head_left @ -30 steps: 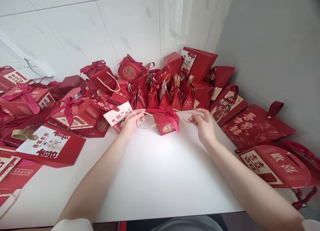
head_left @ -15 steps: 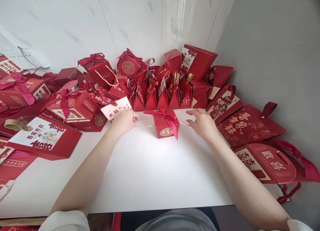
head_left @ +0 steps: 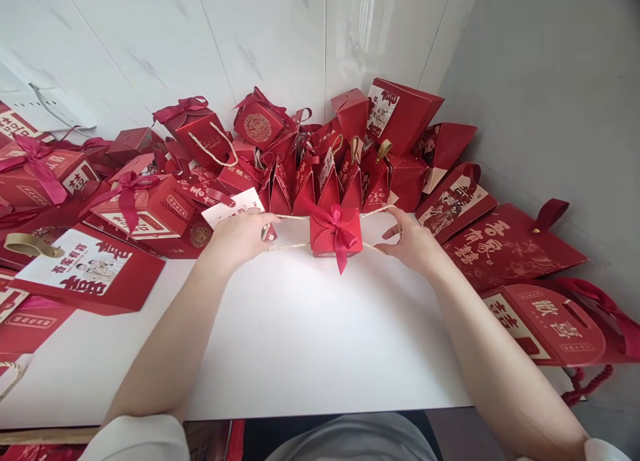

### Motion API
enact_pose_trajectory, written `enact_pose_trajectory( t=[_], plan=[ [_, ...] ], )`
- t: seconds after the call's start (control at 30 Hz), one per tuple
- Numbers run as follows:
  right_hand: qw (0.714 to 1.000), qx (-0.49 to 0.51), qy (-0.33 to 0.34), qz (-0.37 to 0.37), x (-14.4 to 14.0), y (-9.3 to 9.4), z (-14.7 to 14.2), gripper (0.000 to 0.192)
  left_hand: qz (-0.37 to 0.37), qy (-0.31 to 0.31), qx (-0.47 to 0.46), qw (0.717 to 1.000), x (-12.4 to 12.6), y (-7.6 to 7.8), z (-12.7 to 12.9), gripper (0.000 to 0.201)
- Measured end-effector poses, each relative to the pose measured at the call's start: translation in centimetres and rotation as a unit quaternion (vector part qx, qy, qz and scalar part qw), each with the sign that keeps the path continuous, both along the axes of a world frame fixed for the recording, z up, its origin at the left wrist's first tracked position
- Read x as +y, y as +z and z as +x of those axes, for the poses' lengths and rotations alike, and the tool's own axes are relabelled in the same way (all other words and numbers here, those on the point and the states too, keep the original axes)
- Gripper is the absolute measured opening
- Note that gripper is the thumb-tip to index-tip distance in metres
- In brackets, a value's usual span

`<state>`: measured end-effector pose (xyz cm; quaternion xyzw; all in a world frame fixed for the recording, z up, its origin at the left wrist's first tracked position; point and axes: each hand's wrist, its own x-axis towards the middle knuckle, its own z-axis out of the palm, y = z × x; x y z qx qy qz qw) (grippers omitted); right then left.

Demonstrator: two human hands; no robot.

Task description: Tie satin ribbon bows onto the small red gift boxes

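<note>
A small red gift box [head_left: 323,233] with a dark pink ribbon bow [head_left: 339,222] on its lid is between my hands, above the white table. Gold rope handles extend from both sides. My left hand [head_left: 241,238] holds the left rope handle [head_left: 291,217], its thumb and fingers spreading the loop. On the other side, my right hand [head_left: 414,242] holds the right rope handle [head_left: 374,212] spread in the same way. Both ropes look stretched. The lid faces me, and only a thin strip of the box's front shows. Just behind my left hand lies a white printed card [head_left: 245,201].
Upright red triangular boxes [head_left: 329,188] form a row behind the gift box. More red boxes [head_left: 137,208] are piled on the left, and red bags and boxes [head_left: 515,244] line the right side. A tiled wall [head_left: 270,41] rises behind the white table [head_left: 320,341].
The gift box has tipped so its lid shows and its gold front emblem is out of sight. My fingers have spread the rope loops wider on both sides. The view has shifted slightly.
</note>
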<state>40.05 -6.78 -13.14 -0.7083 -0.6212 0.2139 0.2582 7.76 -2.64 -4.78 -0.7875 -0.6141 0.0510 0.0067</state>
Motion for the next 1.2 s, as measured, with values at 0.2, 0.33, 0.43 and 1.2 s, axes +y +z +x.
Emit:
enact_pose_trajectory(
  t=[0.2, 0.33, 0.43, 1.2],
  plan=[
    [0.999, 0.016, 0.032, 0.021, 0.5, -1.1, 0.6, 0.053, -0.105, -0.048, -0.021, 0.993, 0.5, -0.1, -0.9, 0.044],
    [0.986, 0.004, 0.024, 0.167, 0.5, -1.3, 0.0, 0.022, -0.088, -0.092, -0.090, 0.988, 0.2, 0.0, -0.9, 0.027],
    [0.967, -0.015, 0.059, 0.248, 0.4, -1.5, -1.2, 0.023, -0.016, -0.102, -0.171, 0.980, -0.8, -0.1, 0.3, 0.030],
    [0.958, 0.018, 0.231, 0.166, -0.7, -4.6, -6.1, 0.094, -0.148, -0.122, -0.214, 0.958, -1.6, -2.4, 3.2, 0.035]
  ],
)
